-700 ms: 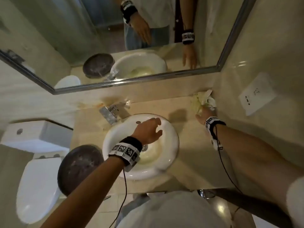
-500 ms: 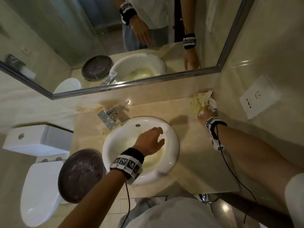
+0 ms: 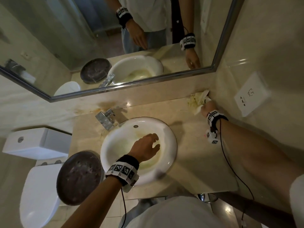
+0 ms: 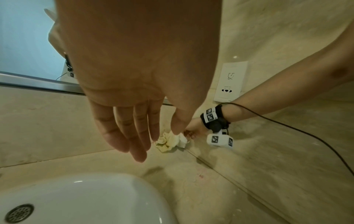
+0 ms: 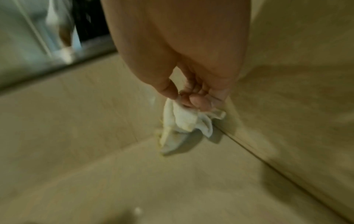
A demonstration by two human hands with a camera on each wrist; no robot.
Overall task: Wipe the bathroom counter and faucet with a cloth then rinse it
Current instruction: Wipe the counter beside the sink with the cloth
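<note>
A crumpled white and yellowish cloth (image 3: 196,100) lies in the back right corner of the beige counter (image 3: 194,145), against the side wall. My right hand (image 3: 207,107) grips it there, and the right wrist view shows the thumb and fingers (image 5: 193,100) curled round the cloth (image 5: 184,121). My left hand (image 3: 148,149) hovers over the white basin (image 3: 115,145), fingers (image 4: 138,142) straight and relaxed, holding nothing. The cloth (image 4: 171,141) shows beyond them in the left wrist view. A square chrome faucet (image 3: 105,119) stands at the basin's back left.
A dark round lid or dish (image 3: 79,177) sits at the counter's left edge, above a white toilet (image 3: 37,195). A framed mirror (image 3: 115,46) runs along the back wall. A white wall socket (image 3: 251,94) is on the right wall, near my right wrist.
My right hand has pushed the cloth further back into the corner. My left hand has drifted slightly toward me over the basin.
</note>
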